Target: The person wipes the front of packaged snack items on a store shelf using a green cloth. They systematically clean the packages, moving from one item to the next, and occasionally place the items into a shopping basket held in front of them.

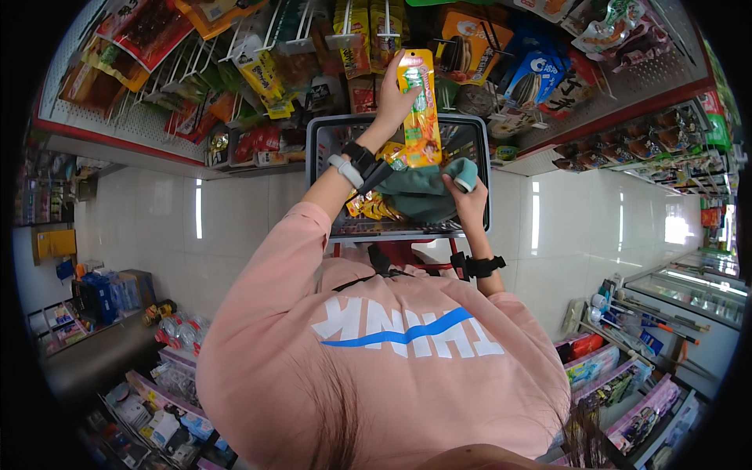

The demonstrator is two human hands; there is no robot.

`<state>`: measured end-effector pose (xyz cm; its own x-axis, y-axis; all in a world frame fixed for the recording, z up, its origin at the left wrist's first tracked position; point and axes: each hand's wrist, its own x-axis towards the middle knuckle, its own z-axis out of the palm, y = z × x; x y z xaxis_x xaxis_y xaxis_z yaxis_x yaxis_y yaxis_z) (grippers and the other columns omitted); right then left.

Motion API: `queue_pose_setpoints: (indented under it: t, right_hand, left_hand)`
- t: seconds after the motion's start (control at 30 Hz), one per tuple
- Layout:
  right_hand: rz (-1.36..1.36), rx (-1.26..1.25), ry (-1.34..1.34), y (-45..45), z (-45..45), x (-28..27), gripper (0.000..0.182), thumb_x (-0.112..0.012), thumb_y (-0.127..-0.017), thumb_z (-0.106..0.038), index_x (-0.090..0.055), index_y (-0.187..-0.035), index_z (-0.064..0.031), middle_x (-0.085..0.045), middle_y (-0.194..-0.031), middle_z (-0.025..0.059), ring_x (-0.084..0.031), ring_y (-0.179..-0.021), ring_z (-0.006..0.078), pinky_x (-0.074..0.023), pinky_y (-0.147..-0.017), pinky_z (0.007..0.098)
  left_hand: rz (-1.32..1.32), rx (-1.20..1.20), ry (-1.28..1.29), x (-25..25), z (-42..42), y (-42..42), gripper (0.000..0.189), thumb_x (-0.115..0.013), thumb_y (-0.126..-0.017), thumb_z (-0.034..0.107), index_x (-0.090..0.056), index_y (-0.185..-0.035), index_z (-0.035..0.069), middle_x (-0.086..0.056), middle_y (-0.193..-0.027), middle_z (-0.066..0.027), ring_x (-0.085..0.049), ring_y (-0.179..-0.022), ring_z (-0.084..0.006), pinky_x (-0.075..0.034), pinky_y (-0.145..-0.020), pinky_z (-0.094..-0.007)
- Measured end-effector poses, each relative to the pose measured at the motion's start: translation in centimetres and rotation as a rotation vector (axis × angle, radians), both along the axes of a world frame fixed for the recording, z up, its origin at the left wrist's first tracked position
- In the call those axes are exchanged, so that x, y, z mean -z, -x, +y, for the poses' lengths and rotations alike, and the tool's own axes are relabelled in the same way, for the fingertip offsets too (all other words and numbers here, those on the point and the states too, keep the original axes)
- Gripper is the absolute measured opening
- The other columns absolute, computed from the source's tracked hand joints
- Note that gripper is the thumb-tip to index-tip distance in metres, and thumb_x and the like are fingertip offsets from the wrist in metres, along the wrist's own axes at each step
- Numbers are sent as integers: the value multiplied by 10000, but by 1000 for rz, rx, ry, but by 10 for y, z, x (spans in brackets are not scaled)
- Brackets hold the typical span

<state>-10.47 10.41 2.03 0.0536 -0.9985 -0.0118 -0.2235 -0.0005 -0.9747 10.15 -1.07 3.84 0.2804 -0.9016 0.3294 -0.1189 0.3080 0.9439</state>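
Note:
My left hand (395, 106) grips a long yellow snack packet (420, 138) with the thumb across its front. The packet hangs upright over the far part of a grey plastic shopping basket (405, 237). My right hand (469, 200) pinches the bunched edge of a green cloth (426, 191) inside the basket's right side; a pale rim shows at that edge. Several more yellow packets (376, 205) lie in the basket, partly hidden by the cloth and my left wrist.
Straight ahead, a pegboard shelf carries hanging snack bags, among them yellow packets (352, 53), an orange seed bag (473, 44) and a blue seed bag (537, 76). Metal hooks (282, 29) jut out. Red supports (432, 252) show below the basket. Shelves with goods (617, 382) stand behind me.

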Motion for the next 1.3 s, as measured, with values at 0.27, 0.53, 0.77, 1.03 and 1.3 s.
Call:
queue_pose_setpoints:
  t: [0.27,0.53,0.77,1.03,1.3]
  right_hand:
    - [41,66,-49,26,14,27,257,-732,-747,-192,-604,-860,1,-603,-715,44,-522,-659,105,-436,-645,260]
    - [49,-25,-77,18,19,21,261,-711,-767,-201,-593,-866,10,-606,-729,42,-519,-668,95,-435,-646,259]
    - [55,-74,-133,12,19,14,276,-709,-768,-192,-589,-896,21,-617,-770,55,-532,-692,101,-442,-662,263]
    - [80,-97,-165,15,22,37,303,-722,-752,-216,-592,-879,27,-619,-733,79,-555,-672,122,-453,-632,283]
    - [50,87,-240,31,13,28,278,-725,-754,-228,-610,-870,-3,-599,-735,23,-504,-681,84,-422,-645,246]
  left_hand:
    - [-10,246,-68,-5,-36,1,735,-599,-795,-46,-248,-1408,152,-561,-1153,-102,-562,-1029,-170,-472,-859,-328]
    - [-64,182,-59,8,-55,4,731,-609,-791,-37,-259,-1402,158,-541,-1182,-113,-558,-1048,-186,-470,-865,-330]
    - [-84,-15,-259,4,-90,1,662,-666,-778,48,-342,-1345,156,-396,-1302,-163,-421,-1164,-323,-434,-882,-414]
    - [-472,-174,-190,49,-77,-6,428,-574,-876,189,-428,-1252,46,-276,-1314,-165,-411,-1113,-352,-397,-922,-451]
    - [-693,121,-533,167,69,-27,199,-560,-828,142,-616,-988,38,-596,-925,-201,-590,-878,-348,-463,-760,-415]
